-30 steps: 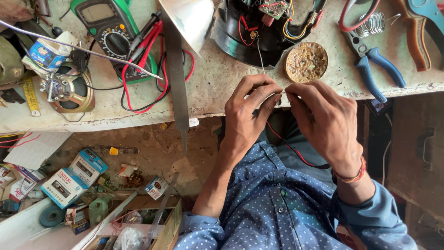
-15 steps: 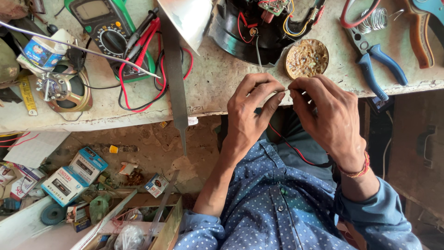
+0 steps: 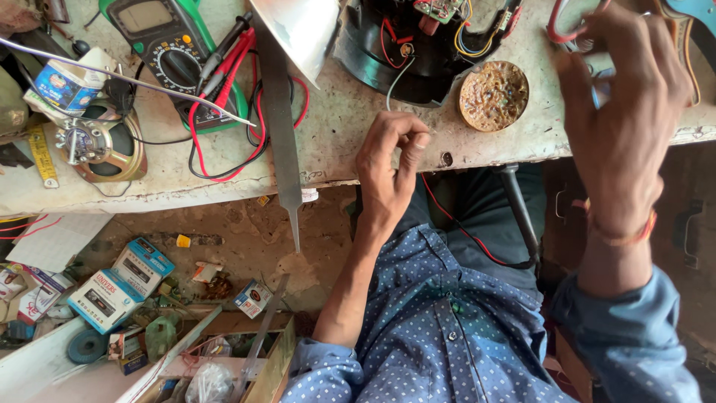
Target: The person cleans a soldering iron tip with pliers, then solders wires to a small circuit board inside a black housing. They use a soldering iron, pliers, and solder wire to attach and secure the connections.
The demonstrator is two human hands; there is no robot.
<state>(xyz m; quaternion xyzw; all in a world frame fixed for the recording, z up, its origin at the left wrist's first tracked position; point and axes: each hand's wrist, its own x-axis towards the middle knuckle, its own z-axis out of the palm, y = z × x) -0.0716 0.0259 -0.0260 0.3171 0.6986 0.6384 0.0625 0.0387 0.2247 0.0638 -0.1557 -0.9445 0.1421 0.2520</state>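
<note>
Left hand at bench edge, wire pinched

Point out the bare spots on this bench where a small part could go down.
Bare bench lies between the file and the left hand, and a strip along the front edge under the round tin. Crowded: the multimeter with its leads, the speaker, and the far right, where the right hand reaches over tools.

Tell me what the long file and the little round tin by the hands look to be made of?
The file looks like dull grey steel, flat and tapering to a bare pointed tang. The round tin seems thin metal, holding a brownish, lumpy, crusted paste; which paste is unclear. The left hand pinches close by; the right hand is blurred.
</note>
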